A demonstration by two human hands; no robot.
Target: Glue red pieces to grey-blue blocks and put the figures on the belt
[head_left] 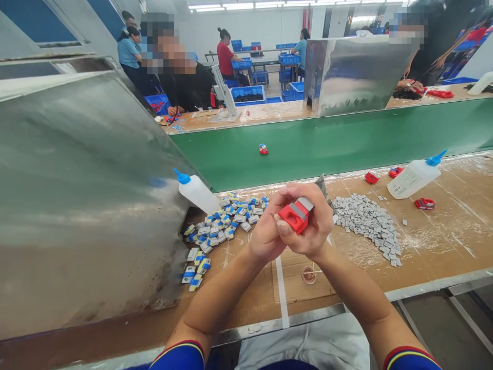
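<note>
Red block (296,218) is held between both hands over the tabletop (454,246), its grey strip (305,204) toward the far right, long axis slanting from lower left to upper right. I record left hand (265,228) on its left, right hand (314,226) on its right, thumb (283,227) pressed across the near face. Fingers (287,192) are curled closed around it. Blue-and-white parts (221,226) lie left, grey tabs (365,226) right

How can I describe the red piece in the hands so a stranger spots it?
Find the wooden bench below the green conveyor belt. Above it, the left hand and right hand clasp a red plastic piece. Unlike the loose red pieces nearby, it is held and has a grey strip.
</note>
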